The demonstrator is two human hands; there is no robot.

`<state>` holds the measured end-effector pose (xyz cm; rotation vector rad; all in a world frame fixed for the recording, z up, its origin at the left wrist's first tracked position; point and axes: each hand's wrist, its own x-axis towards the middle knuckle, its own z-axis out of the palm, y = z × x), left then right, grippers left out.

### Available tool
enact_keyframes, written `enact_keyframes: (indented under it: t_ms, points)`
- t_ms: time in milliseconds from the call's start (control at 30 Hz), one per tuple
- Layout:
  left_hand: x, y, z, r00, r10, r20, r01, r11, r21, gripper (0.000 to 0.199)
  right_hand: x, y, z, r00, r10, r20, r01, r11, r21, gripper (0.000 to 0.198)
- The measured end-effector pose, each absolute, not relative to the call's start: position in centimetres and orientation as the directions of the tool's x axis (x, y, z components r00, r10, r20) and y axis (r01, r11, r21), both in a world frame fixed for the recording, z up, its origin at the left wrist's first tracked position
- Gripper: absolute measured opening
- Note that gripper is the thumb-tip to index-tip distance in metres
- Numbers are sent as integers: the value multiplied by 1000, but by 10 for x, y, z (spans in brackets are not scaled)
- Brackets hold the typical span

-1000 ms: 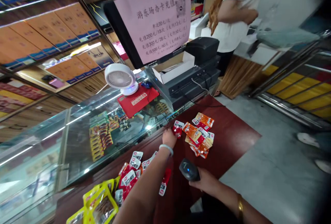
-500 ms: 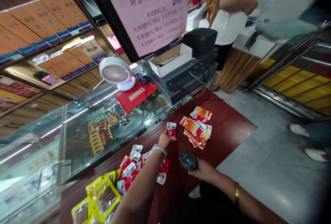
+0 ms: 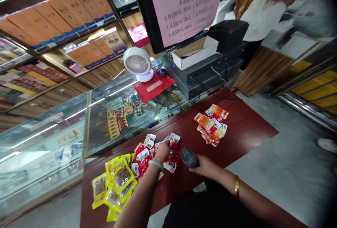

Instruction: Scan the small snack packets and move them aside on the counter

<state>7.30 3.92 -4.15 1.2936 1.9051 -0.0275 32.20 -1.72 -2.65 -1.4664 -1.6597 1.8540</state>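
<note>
My left hand (image 3: 162, 151) is closed on a small red-and-white snack packet (image 3: 174, 140), held over the near edge of a pile of similar red packets (image 3: 143, 158). A handheld barcode scanner (image 3: 189, 156) is gripped in my right hand (image 3: 205, 167), its head angled toward the packets by my left hand. Left of the red pile lie several yellow snack pouches (image 3: 121, 177) with clear windows. A separate heap of orange and red packets (image 3: 212, 124) rests farther up the dark red tabletop (image 3: 244, 115).
Behind the table runs a glass display counter (image 3: 105, 108) bearing a small white fan (image 3: 137, 63), a red mat (image 3: 152, 87) and a cash register (image 3: 205, 70). A monitor with a pink price sheet (image 3: 184, 10) stands above. Another person (image 3: 268, 14) is at the back right.
My left hand has brought its red packet down and left, to the other red packets. The scanner in my right hand has turned toward it. The camera view has swung, shifting the scene.
</note>
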Motion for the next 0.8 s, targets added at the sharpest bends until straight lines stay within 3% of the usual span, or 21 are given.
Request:
enact_keyframes:
  t_ms: [100,200,367,500,600,800]
  points:
    - [59,48,-20,-171,877,-449,930,294,221,27,331,-21,-33,-429,751,-503,402,-339,-850,47]
    - [87,78,-11,-51,961,-272,992,82,101,43,347,-22,-40,-387,758,-525,395,-378,-837,46]
    - [199,145,-30,261,922,-285,944,-181,276,51,376,-26,-44,-314,771,-555,440,-400,-804,48]
    - [265,182,-47,431,847,-311,899,-371,234,53,393,-32,-47,-267,774,-574,436,-434,-788,48]
    - [278,193,-51,467,821,-329,884,-436,166,46,401,-34,-48,-258,781,-568,406,-446,-798,46]
    - [235,172,-56,404,849,-340,914,-387,119,40,404,-31,-55,-252,783,-569,380,-461,-802,51]
